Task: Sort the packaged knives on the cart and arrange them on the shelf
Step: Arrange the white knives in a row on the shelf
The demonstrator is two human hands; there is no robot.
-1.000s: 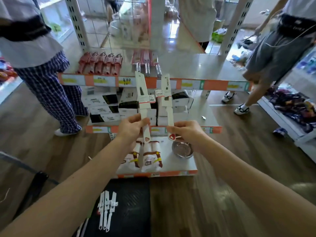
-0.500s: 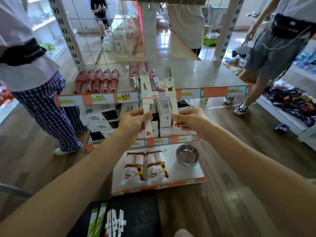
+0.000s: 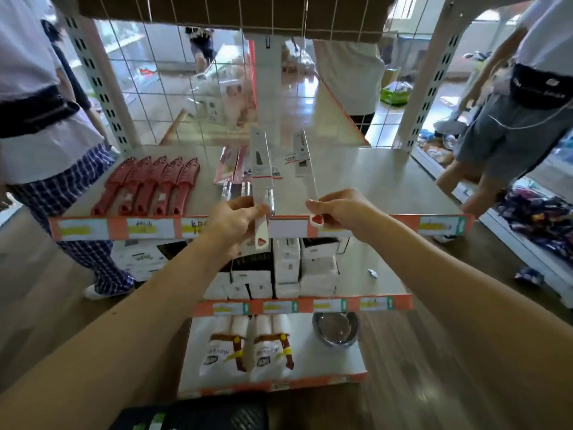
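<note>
My left hand [image 3: 237, 217] pinches the handle of a white packaged knife [image 3: 261, 172] that points away over the upper shelf [image 3: 372, 181]. My right hand [image 3: 342, 209] pinches a second white packaged knife [image 3: 305, 164] by its handle end, held parallel to the first and just to its right. Both knives hover low over the shelf's middle, their handle ends at the front price strip. A row of red packaged knives [image 3: 148, 186] lies on the shelf's left. Pink packaged knives [image 3: 231, 164] lie beside the left-hand knife. The cart's black top [image 3: 198, 414] shows at the bottom edge.
White boxes [image 3: 279, 271] fill the middle shelf below. The bottom shelf holds white rolled packs [image 3: 248, 349] and a steel bowl [image 3: 335, 332]. A person in plaid trousers [image 3: 62, 181] stands left, another in grey shorts [image 3: 511, 125] right. A wire grid [image 3: 173, 72] backs the shelf.
Both hands have raised the two white knives from in front of the middle shelf up to the upper shelf and carried them forward over it. The view has moved closer and higher.
</note>
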